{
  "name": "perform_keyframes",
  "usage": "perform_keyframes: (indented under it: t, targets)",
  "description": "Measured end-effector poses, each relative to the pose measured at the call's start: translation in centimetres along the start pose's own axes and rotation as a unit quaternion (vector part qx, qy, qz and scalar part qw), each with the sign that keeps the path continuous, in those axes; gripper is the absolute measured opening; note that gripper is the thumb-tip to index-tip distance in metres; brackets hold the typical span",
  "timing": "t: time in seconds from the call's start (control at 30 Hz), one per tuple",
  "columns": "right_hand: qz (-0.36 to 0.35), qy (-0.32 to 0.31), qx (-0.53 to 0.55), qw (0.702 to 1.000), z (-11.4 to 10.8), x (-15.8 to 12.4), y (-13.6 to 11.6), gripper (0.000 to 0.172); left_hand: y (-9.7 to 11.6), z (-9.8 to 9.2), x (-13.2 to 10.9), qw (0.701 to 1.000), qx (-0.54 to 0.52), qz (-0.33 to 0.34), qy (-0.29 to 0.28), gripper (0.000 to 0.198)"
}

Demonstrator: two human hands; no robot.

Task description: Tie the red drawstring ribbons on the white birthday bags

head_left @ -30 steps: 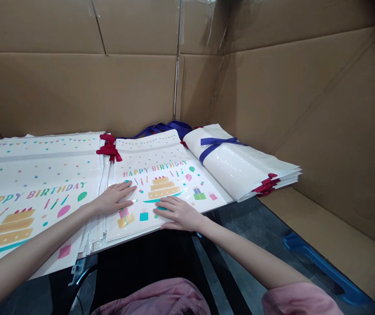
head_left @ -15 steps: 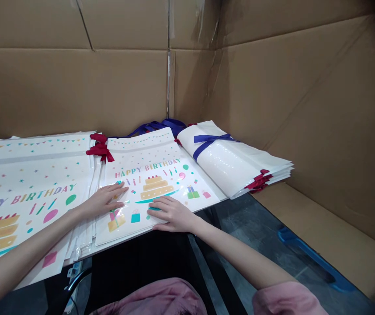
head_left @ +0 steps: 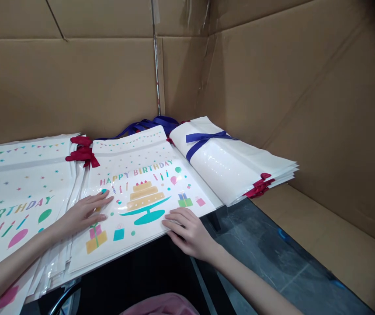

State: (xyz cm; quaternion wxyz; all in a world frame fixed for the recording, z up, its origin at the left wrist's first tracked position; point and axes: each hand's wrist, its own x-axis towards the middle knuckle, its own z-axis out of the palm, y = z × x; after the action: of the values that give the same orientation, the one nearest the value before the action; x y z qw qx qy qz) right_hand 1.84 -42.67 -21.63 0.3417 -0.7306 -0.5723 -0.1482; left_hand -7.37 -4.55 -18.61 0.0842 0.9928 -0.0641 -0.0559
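Note:
In the head view, a white bag printed "HAPPY BIRTHDAY" [head_left: 148, 197] with a cake picture lies flat in front of me, on top of other sheets. My left hand [head_left: 84, 214] rests on its left part, fingers stretched out toward the print. At the lower right edge of the bag lies my right hand [head_left: 187, 232], fingers extended over the edge and thumb below it. To the left, a stack of similar printed bags [head_left: 17, 175] sits partly under my left forearm. Red ribbons [head_left: 82, 151] stick out between the two piles.
A folded white bundle tied with a blue ribbon [head_left: 207, 142] lies on the right, with red ribbon ends [head_left: 259, 186] at its corner. Blue ribbons [head_left: 144, 126] are heaped behind. Cardboard walls [head_left: 76, 83] stand at the back and right.
My right hand has slid from the printed cake stand toward the bag's near right edge. My left hand stays on the bag. The whole view has shifted slightly.

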Motion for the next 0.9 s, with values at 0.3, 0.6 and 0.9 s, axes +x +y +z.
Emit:
perform_keyframes:
  t: [0.3,0.6,0.9]
  targets:
    - [0.137,0.177,-0.028,0.974,-2.6,-6.4,0.5,0.032,-0.1,-0.2,-0.3,0.999,0.048,0.01,0.008,0.057]
    - [0.374,0.231,-0.004,0.898,-2.9,-7.6,1.6,0.035,0.1,-0.3,-0.4,0.998,0.054,-0.003,0.019,0.057]
    - [0.431,0.238,0.092,0.865,-3.3,-7.7,1.9,0.033,0.2,-0.4,-0.5,0.998,0.063,0.004,0.016,0.056]
